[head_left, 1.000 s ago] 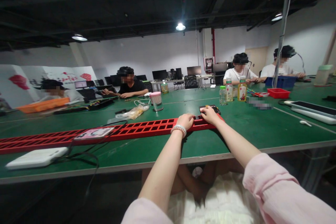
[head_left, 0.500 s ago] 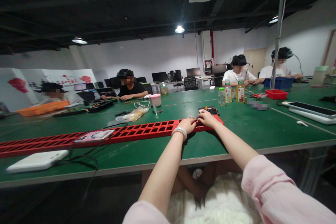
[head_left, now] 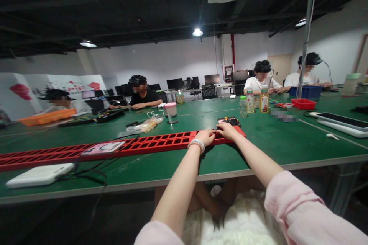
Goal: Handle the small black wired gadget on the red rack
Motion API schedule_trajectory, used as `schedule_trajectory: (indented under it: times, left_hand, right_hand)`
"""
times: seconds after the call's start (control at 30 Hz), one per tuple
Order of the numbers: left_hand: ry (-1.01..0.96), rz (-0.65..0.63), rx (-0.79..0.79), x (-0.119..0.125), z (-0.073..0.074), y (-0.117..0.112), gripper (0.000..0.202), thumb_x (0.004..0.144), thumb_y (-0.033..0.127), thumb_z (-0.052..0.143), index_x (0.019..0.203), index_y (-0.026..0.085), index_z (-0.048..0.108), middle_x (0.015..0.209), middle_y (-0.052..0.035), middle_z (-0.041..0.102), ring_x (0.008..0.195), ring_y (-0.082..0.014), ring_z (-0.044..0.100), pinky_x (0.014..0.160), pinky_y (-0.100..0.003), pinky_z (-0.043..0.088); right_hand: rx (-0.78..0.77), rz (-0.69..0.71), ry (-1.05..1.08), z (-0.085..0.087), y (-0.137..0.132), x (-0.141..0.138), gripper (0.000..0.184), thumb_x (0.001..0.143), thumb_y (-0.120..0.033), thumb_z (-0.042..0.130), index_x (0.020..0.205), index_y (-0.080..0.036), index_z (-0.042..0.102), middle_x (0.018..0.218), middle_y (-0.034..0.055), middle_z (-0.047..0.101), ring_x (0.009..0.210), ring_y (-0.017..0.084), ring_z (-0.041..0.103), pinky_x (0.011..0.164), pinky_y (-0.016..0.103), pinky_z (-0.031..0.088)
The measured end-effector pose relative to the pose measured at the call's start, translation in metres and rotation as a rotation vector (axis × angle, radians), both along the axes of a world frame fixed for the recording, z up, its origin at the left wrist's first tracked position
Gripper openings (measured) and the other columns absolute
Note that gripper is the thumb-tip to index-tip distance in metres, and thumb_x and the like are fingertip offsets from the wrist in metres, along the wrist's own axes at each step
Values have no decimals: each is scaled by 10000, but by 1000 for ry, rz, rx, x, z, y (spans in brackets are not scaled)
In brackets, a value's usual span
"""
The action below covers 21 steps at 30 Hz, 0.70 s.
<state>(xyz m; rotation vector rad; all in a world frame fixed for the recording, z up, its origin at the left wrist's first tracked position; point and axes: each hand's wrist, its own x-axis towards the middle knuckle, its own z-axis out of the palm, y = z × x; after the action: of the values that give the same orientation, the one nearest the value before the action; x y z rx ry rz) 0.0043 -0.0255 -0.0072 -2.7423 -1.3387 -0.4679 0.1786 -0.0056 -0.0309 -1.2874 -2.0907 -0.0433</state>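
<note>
Both hands are together over the right end of a long red slotted frame point(head_left: 161, 141) lying on the green table. My left hand point(head_left: 205, 137), with a beaded bracelet at its wrist, has its fingers bent and closed at the frame's edge. My right hand point(head_left: 228, 131) comes in from the other side, its fingertips almost meeting the left ones. Something small and dark seems to be between the fingertips, too small to name. Just behind the right hand is a flat black item point(head_left: 232, 121) with a bit of orange on it.
A pink patterned card-like piece point(head_left: 105, 147) lies across the frame. At front left rests a white power bank point(head_left: 40, 175) with black cables. Beyond stand a pink-lidded cup point(head_left: 171, 113), drink bottles point(head_left: 263, 100) and a red tray point(head_left: 303, 103). Several people sit around the table.
The hands stay at the same spot on the red frame, with only a slight shift of the fingers. The whole view has moved very slightly.
</note>
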Motion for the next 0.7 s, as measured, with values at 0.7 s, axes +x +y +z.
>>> schedule_trajectory:
  times: [0.7]
  left_hand:
    - [0, 14, -18, 1, -2, 3, 364, 845, 295, 414, 1166, 246, 580, 1232, 9, 554, 1128, -159, 506, 993, -219, 326]
  right_hand:
    - [-119, -9, -12, 5, -4, 0, 296, 799, -249, 524, 1051, -169, 657, 1033, 83, 650, 925, 174, 594, 824, 224, 420]
